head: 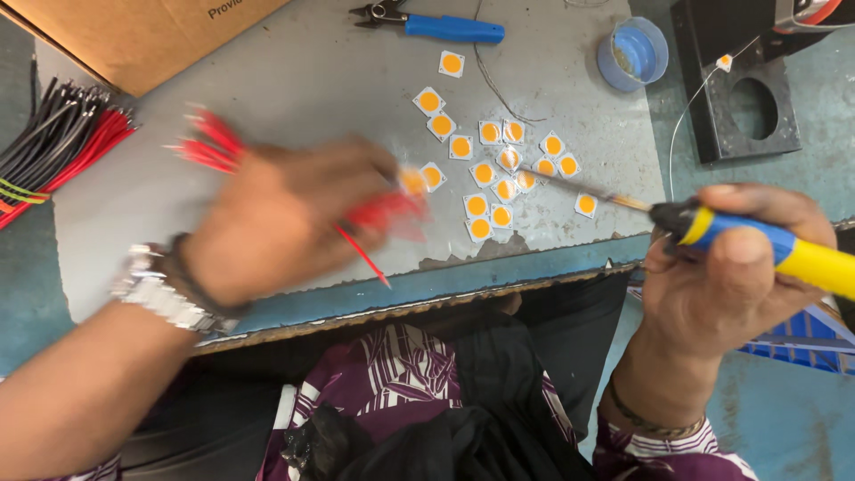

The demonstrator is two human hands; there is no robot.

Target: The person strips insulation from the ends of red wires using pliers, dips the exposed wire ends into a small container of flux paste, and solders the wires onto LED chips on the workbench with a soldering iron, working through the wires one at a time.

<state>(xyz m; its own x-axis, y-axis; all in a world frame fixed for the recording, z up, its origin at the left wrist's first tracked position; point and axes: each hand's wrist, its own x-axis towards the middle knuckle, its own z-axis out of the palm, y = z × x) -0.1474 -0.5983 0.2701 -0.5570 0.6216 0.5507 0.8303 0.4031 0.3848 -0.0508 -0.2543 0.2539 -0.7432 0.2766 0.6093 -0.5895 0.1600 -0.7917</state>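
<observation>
Head view: left hand (pixel 280 223), motion-blurred, pinches thin red insulated wires (pixel 383 214); one end pokes below the fingers. Right hand (pixel 726 267) wraps closed around a yellow-and-blue plastic-handled soldering iron (pixel 757 245), metal tip toward small square white chips with orange centres (pixel 485 174) scattered on the scuffed grey board (pixel 294 89) between the grips.

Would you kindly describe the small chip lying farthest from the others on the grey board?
Start at the grey board and find the blue-handled cutters at its top edge. Just below them lies one square white chip with an orange centre, alone above the cluster of chips.
</observation>
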